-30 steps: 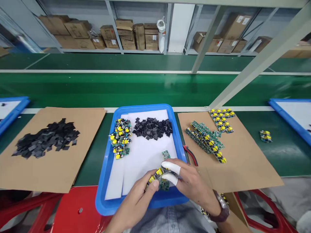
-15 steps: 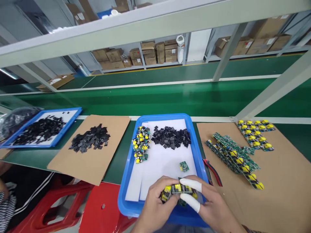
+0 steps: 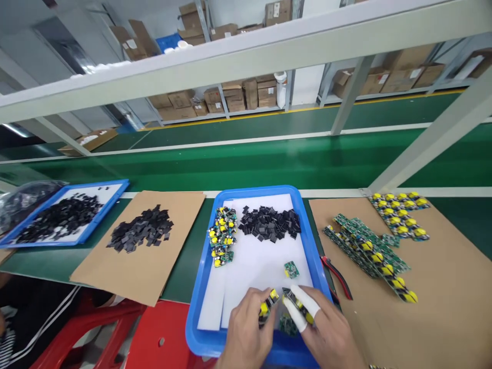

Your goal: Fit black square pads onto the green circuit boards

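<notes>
Over the near end of the blue tray (image 3: 195, 307), my left hand (image 3: 246, 323) pinches a circuit board piece (image 3: 264, 308) with yellow components. My right hand (image 3: 330, 328), white covers on two fingers, grips another circuit board (image 3: 306, 312) with yellow parts. A gap separates the two pieces. Below, between the hands, a green circuit board (image 3: 287, 325) shows partly. One small circuit board (image 3: 291, 269) lies on the tray's white liner. Farther back are a heap of black flat pieces (image 3: 269, 224) and, at left, a cluster of boards with yellow components (image 3: 223, 237).
Red-handled pliers (image 3: 338, 277) lie right of the tray, beside cardboard (image 3: 384, 328) bearing board strips (image 3: 369, 246) and more yellow-topped boards (image 3: 400, 215). Left are black pieces (image 3: 142, 228) on cardboard, another blue tray (image 3: 86, 233), a red stool (image 3: 157, 333) and a seated person's leg (image 3: 42, 318).
My hands have moved apart: the boards held together between them before are now separate, one in each hand. The view has tilted slightly upward.
</notes>
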`<state>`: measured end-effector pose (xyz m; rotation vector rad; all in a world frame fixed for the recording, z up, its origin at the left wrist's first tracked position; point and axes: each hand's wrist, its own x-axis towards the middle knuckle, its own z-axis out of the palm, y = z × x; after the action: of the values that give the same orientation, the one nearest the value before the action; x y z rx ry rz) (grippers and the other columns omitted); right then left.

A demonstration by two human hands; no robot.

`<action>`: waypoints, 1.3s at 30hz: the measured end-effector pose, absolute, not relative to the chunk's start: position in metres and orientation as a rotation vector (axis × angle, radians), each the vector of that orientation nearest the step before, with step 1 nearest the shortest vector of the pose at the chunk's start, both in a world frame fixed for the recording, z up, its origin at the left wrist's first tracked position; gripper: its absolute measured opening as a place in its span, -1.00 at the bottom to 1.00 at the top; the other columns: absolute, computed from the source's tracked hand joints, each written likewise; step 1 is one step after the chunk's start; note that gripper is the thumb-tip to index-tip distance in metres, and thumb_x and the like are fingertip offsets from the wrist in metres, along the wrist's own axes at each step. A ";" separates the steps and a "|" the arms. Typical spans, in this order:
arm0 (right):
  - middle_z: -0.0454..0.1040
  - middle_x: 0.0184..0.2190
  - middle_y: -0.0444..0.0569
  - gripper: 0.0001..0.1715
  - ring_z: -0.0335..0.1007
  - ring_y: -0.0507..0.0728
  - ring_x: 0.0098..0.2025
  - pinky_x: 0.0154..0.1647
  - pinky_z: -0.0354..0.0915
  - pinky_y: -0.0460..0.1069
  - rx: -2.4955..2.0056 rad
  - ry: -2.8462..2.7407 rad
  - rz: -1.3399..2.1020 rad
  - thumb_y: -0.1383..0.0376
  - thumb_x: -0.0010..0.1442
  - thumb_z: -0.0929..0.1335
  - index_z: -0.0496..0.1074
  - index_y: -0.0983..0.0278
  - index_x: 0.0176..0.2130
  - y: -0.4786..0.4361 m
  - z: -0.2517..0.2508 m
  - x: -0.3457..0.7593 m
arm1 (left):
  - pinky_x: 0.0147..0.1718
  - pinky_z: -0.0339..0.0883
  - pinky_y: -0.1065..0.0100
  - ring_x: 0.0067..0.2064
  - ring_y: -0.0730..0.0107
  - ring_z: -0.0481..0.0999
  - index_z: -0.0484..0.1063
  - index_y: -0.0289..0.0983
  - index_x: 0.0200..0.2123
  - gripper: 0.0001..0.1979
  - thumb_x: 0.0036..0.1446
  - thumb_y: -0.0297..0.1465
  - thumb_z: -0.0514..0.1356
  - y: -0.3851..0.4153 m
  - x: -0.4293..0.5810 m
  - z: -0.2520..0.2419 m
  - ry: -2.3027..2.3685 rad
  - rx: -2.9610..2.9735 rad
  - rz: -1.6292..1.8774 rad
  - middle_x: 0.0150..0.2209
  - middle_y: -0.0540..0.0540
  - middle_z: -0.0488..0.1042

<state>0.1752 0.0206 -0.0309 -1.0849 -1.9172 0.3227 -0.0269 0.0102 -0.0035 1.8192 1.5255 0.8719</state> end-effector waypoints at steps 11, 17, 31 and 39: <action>0.52 0.19 0.17 -0.36 0.46 0.42 0.18 0.10 0.52 0.34 -1.115 -2.121 0.476 0.29 0.35 0.42 0.28 0.22 0.34 0.023 -0.013 0.204 | -0.11 0.38 0.23 -0.14 0.11 0.54 0.58 -0.17 -0.06 -0.65 0.16 -0.13 0.42 0.035 -0.042 0.040 1.412 1.571 0.591 -0.15 -0.12 0.54; 0.50 0.25 0.10 -0.34 0.42 0.24 0.30 0.26 0.48 0.13 -0.681 -2.191 0.635 0.40 0.46 0.25 0.11 0.24 0.46 0.034 0.014 0.189 | -0.33 0.17 0.40 -0.35 0.39 0.26 0.58 -0.29 -0.29 -0.52 0.20 0.06 0.30 0.029 -0.016 0.054 0.987 1.272 0.655 -0.41 0.03 0.33; 0.62 -0.01 0.20 -0.49 0.54 0.28 0.08 0.08 0.52 0.18 -0.848 -1.995 0.221 0.57 0.31 0.30 0.40 0.43 0.22 0.018 -0.024 0.173 | -0.19 0.41 0.32 -0.17 0.26 0.52 0.33 -0.21 0.23 -0.49 0.37 -0.05 0.17 0.000 -0.004 -0.002 1.413 1.106 1.131 -0.10 -0.15 0.50; 0.47 0.22 0.22 -0.50 0.37 0.42 0.25 0.16 0.45 0.37 -1.121 -2.216 0.325 0.42 0.40 0.30 0.32 0.35 0.29 0.024 -0.022 0.194 | -0.49 0.35 0.39 -0.47 0.42 0.46 0.25 -0.19 0.27 -0.51 0.44 -0.04 0.06 0.018 -0.033 0.012 1.315 1.138 1.059 -0.26 -0.05 0.52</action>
<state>0.1940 0.0239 -0.0218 -1.1207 -2.2161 0.3247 -0.0334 0.0175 0.0118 1.1384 1.3153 1.0586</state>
